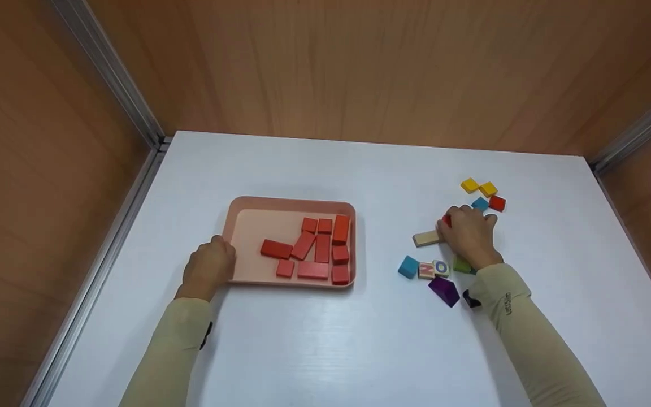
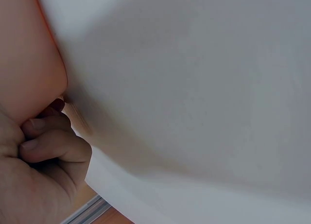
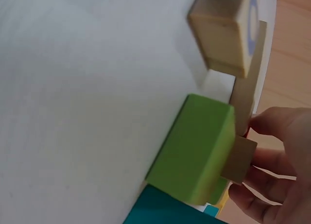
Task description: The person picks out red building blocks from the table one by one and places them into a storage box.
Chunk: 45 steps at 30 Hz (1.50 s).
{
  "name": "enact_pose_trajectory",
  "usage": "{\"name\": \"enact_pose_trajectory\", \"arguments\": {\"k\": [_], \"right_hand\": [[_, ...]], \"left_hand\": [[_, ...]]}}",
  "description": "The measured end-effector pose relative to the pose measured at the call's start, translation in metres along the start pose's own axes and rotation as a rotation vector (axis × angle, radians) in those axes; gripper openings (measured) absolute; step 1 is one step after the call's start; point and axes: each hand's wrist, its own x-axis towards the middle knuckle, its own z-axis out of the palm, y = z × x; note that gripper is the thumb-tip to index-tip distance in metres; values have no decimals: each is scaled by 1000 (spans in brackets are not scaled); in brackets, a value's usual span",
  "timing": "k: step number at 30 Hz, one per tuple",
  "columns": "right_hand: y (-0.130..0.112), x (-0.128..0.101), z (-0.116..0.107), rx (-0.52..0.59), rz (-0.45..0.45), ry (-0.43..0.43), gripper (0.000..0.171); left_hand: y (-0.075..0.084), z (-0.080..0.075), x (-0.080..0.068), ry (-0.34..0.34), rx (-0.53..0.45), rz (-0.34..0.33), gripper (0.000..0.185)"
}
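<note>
The left hand [image 1: 208, 264] grips the left rim of a pink tray [image 1: 241, 237]; its curled fingers [image 2: 53, 144] show at the tray's corner in the left wrist view. Inside the tray lie several red blocks [image 1: 322, 249]. Over a group of loose blocks at the right, the right hand [image 1: 471, 233] holds a red block [image 1: 446, 220], mostly hidden by the fingers. A plain wooden block [image 1: 427, 238] lies just left of that hand. Near the wrist is a green block [image 1: 462, 264], larger in the right wrist view, where a teal block [image 3: 160, 209] lies beside it.
Beyond the right hand lie two yellow blocks [image 1: 479, 187], a blue block [image 1: 480, 204] and another red block [image 1: 497, 203]. Nearer are a blue block [image 1: 408, 267], two letter blocks [image 1: 434, 269] and a purple block [image 1: 444, 291]. Wooden panels [image 1: 359, 73] bound the white table [image 1: 303, 345].
</note>
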Motion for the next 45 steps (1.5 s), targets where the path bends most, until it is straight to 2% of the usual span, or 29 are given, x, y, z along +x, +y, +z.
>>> {"name": "enact_pose_trajectory", "arguments": {"k": [8, 14, 23, 31, 39, 42, 45], "right_hand": [[-12, 5, 1, -19, -26, 35, 46], [-31, 7, 0, -29, -79, 51, 47], [-95, 10, -8, -53, -200, 65, 44], [-144, 12, -7, -50, -360, 155, 37], [-190, 9, -2, -93, -460, 131, 35], [-206, 8, 1, -105, -502, 128, 33], [-218, 6, 8, -122, -543, 118, 32]], "left_hand": [[2, 0, -1, 2, -29, -15, 40], [-1, -1, -2, 13, -28, 1, 40], [0, -1, -3, 8, -34, -43, 40], [8, 4, -1, 6, -19, -51, 38], [21, 7, 0, 3, 2, -60, 35], [26, 8, 0, 1, 56, -36, 30], [31, 11, 0, 12, 56, -33, 29]]}}
